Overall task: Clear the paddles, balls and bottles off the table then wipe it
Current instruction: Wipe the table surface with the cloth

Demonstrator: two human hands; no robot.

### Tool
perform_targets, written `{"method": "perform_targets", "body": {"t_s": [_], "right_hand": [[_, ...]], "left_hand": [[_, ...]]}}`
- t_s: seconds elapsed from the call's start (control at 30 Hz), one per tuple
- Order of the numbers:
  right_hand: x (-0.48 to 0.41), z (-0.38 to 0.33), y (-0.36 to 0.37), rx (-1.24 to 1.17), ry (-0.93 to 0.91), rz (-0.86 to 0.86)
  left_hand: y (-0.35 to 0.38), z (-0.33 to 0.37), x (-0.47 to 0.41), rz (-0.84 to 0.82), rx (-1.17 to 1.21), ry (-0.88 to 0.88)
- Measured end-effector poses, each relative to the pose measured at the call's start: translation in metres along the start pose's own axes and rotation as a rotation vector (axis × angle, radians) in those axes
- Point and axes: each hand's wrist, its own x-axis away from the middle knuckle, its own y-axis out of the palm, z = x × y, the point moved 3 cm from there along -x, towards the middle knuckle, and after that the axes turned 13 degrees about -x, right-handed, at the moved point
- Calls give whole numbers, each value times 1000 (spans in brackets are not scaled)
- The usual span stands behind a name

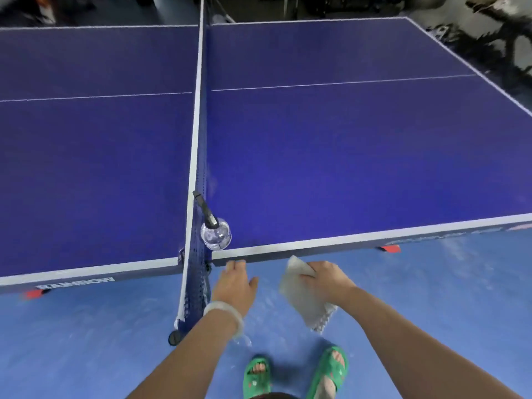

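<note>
The net crosses the desk front to back — the bottle stands on the desk just right of it, at the near edge. Before that edge, the left hand lies left of the cloth.

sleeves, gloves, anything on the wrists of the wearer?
No gloves: the left hand and right hand are bare. No sleeves in view on the left forearm or right forearm. The left wrist wears a pale, translucent, smooth round bangle. There is nothing on the right wrist.
</note>
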Motion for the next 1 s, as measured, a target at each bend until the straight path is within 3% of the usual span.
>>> {"method": "perform_targets", "body": {"t_s": [0.17, 0.43, 0.67, 0.83, 1.0], "right_hand": [[-49, -54, -11, 172, -149, -138], [-124, -81, -14, -4, -209, -223], [-145, -86, -16, 25, -207, -218], [-151, -79, -21, 17, -191, -203], [-148, -76, -22, 5, -204, -172]], "left_hand": [[-26, -13, -20, 306, 359, -336], [-33, -12, -68, 450, 649, -523], [-35, 4, -93, 497, 709, -547], [-33, 8, -106, 461, 1151, -423], [-41, 12, -105, 424, 991, -375]]}}
